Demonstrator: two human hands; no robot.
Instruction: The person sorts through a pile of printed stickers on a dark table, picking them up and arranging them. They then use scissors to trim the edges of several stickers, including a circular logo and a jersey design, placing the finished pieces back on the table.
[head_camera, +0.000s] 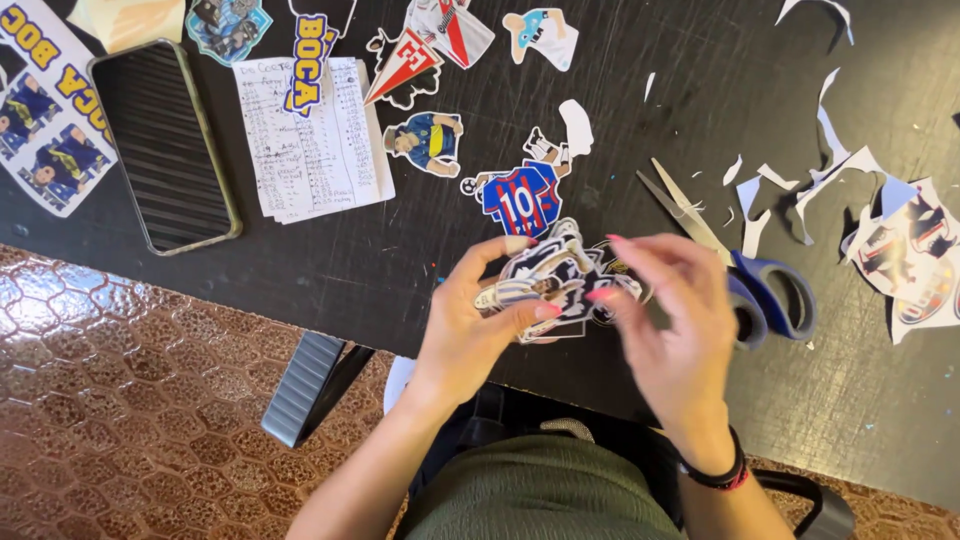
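My left hand (478, 325) grips a small stack of cut-out paper figures (553, 280) above the near edge of a black table (300, 260). My right hand (668, 320) is blurred and its fingertips touch the right side of the same stack. Just beyond the stack lies a cut-out figure in a blue and red striped shirt (522, 197). Blue-handled scissors (745, 270) rest shut on the table right behind my right hand.
A phone in a case (163, 145) and a handwritten note sheet (310, 135) lie at the left. More cut-outs (428, 138) and a sticker sheet (45, 110) sit along the far side. White paper scraps (830, 165) and printed pieces (915, 260) lie right. A chair arm (300, 385) shows below.
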